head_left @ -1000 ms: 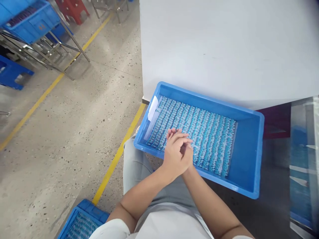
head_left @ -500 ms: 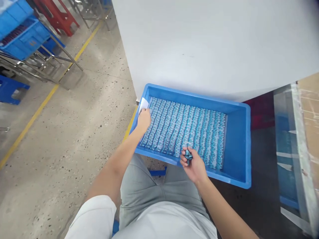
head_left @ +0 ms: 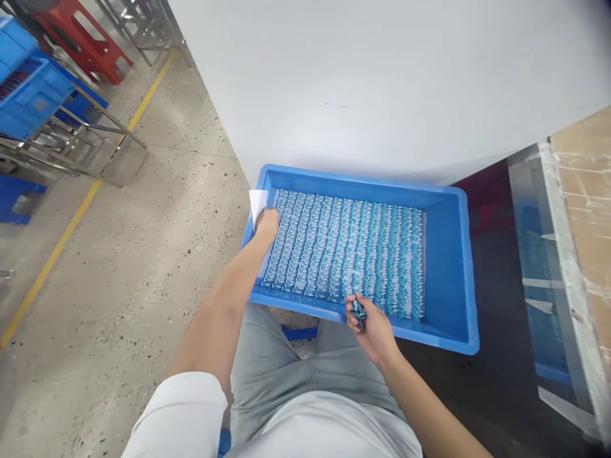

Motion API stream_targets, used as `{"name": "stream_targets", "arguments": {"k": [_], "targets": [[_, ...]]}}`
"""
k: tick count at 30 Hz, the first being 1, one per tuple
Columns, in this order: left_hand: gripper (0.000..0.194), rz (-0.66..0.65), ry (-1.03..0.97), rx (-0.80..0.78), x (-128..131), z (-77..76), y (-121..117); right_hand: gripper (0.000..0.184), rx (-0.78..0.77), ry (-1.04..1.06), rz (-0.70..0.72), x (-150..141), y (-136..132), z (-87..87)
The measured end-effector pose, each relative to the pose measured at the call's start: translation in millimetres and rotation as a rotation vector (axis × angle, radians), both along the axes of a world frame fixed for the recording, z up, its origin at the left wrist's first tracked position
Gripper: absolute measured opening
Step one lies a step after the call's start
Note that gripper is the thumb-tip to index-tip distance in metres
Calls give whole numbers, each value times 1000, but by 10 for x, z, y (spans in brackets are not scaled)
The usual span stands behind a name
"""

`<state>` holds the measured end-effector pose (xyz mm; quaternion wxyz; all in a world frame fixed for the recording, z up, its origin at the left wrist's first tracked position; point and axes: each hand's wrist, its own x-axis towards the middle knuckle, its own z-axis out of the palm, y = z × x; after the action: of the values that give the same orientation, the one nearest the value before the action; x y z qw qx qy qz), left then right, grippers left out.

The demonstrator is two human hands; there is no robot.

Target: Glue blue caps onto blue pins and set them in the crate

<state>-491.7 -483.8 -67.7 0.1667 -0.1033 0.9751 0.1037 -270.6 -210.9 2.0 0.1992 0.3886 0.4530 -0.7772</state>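
A blue plastic tray (head_left: pixel 449 267) rests on my lap, filled with rows of small blue parts (head_left: pixel 348 248). My left hand (head_left: pixel 267 224) reaches to the tray's left end and is closed on a white paper slip (head_left: pixel 256 202) at the rim. Near the tray's front wall, my right hand (head_left: pixel 370 324) is closed around a small dark blue part (head_left: pixel 359 312).
A white table (head_left: pixel 382 83) lies beyond the tray. To the right runs a metal frame with a cardboard surface (head_left: pixel 582 210). On the left floor are a yellow line (head_left: pixel 57 254), blue crates (head_left: pixel 28 89) on a metal rack, and a red stool (head_left: pixel 76 38).
My hands were together over the parts; they parted. The left went to the paper slip at the tray's left end, the right drew back to the front wall with a small part.
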Motion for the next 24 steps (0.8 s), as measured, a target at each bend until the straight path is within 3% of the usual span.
{"name": "stream_targets", "arguments": {"k": [13,24], "targets": [[32,8,-102,-40,-43,16,28,24,13,-3,7,24,15,-36],[27,45,-19,-54,-70,-43,60,25,15,18,16,42,19,-90]]}}
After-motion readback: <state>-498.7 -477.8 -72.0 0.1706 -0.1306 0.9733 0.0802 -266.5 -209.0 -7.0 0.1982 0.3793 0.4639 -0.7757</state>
